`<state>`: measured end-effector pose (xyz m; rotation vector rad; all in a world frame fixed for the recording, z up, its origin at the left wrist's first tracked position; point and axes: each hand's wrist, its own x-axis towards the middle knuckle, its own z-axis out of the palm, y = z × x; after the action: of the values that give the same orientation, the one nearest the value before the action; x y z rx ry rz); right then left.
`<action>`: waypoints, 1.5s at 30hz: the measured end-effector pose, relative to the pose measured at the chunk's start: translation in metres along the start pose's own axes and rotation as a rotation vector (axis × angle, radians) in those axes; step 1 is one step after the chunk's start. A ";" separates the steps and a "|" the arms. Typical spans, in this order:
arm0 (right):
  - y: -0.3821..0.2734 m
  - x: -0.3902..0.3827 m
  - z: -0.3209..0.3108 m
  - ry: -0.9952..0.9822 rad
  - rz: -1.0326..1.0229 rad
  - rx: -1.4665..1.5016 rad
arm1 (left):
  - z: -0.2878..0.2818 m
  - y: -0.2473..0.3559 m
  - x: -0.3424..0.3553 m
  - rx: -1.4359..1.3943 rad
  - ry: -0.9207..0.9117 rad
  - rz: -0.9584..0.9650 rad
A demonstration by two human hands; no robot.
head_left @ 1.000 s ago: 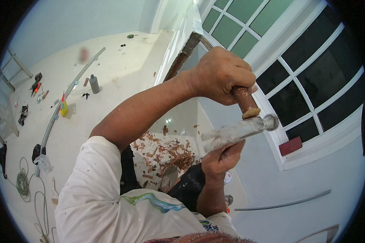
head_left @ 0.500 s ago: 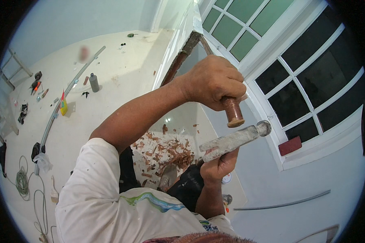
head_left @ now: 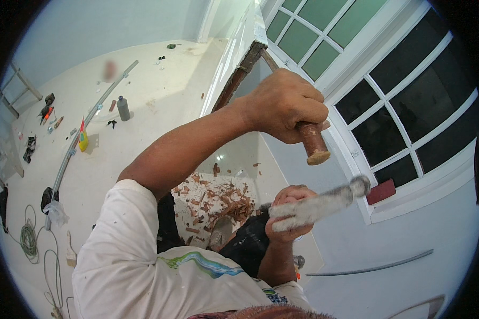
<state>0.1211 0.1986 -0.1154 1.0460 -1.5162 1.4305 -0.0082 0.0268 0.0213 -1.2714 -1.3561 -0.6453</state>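
A chisel (head_left: pixel 314 142) with a brown, round handle is wrapped in my left hand (head_left: pixel 290 106). Its narrow blade runs up to the end of a white door (head_left: pixel 238 74), where a strip of rough brown wood is exposed; the blade's tip is hard to make out there. My right hand (head_left: pixel 292 226), lower down, is closed round a claw hammer (head_left: pixel 322 204) with a dusty grey-white head, slightly blurred. The hammer's round face points right, its claw left, and its handle is hidden below. A gap separates hammer and chisel butt.
Brown wood chips (head_left: pixel 218 204) litter the floor by my feet. A white-framed window (head_left: pixel 404 117) is at right, with a dark red block (head_left: pixel 380 192) on its ledge. To the left lie a long metal strip (head_left: pixel 64 165), a grey bottle (head_left: pixel 123 108) and a coiled cable (head_left: pixel 30 239).
The hammer has dropped down and right, away from the chisel's butt. My left hand and the chisel handle have shifted slightly right.
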 end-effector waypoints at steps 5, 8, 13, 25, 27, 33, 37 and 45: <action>0.006 0.002 0.003 -0.104 0.043 -0.341 | -0.004 0.000 -0.005 -0.078 0.032 0.013; -0.005 -0.001 0.022 0.004 0.131 -0.371 | -0.003 -0.001 -0.004 -0.091 0.047 0.018; 0.011 -0.017 -0.006 -0.128 0.064 -0.312 | -0.004 0.001 -0.006 -0.118 0.044 0.003; 0.009 -0.026 0.015 0.092 0.140 -0.192 | -0.003 0.008 -0.028 -0.105 -0.045 0.035; 0.005 -0.029 0.012 0.084 0.206 -0.037 | -0.004 0.008 -0.028 -0.097 -0.033 0.028; -0.002 -0.019 0.013 0.162 0.394 0.238 | -0.004 0.005 -0.006 -0.087 0.054 -0.039; 0.002 -0.021 0.007 0.065 0.338 0.166 | -0.004 0.006 -0.009 -0.084 0.037 -0.038; -0.014 -0.013 0.012 -0.129 0.149 -0.556 | -0.011 0.003 -0.015 -0.108 0.041 -0.004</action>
<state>0.1389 0.1867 -0.1237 0.7012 -1.9683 0.9527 -0.0048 0.0133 0.0091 -1.3341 -1.3052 -0.7520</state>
